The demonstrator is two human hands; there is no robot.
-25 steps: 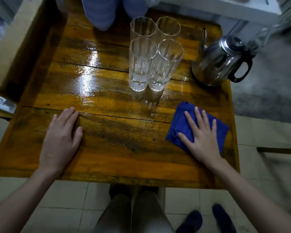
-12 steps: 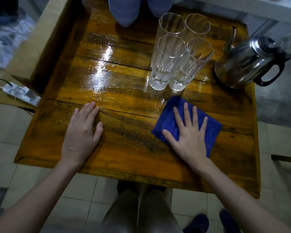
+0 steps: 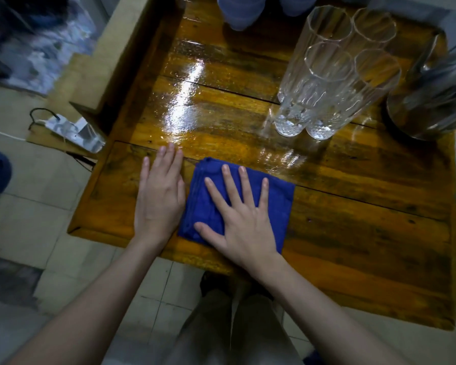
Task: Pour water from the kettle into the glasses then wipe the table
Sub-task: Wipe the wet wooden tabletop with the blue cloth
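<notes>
Nearest the camera, the person's knees and two bare forearms reach up onto a wooden table [image 3: 353, 233]. No brand, label or writing can be read on anything in view.

Right hand [image 3: 244, 219] lies flat, fingers spread, palm pressing on a folded blue cloth [image 3: 279, 198] — nothing grasped, just pressed down. The cloth sits on the near plank, towards the table's left half. Left hand [image 3: 159, 196] lies flat on the bare wood, fingers together, holding nothing; its thumb side is just beside the cloth's left edge, touching or nearly so.

Half a second ago the cloth and right hand were near the middle of the table with a clear gap to the left hand; a second ago they were by the right edge. The left hand has kept its place on the near plank.

Beyond the hands the middle plank shines wet, with a bright glare patch [image 3: 184, 101]. Further back on the right, four tall clear glasses [image 3: 327, 83] stand upright in a tight cluster, touching — how much water they hold I cannot tell. Just right of them the steel kettle [image 3: 429, 101] stands on the table, partly cut off by the frame edge.

Off the table's left side, a white power strip [image 3: 71, 133] lies on the floor.
</notes>
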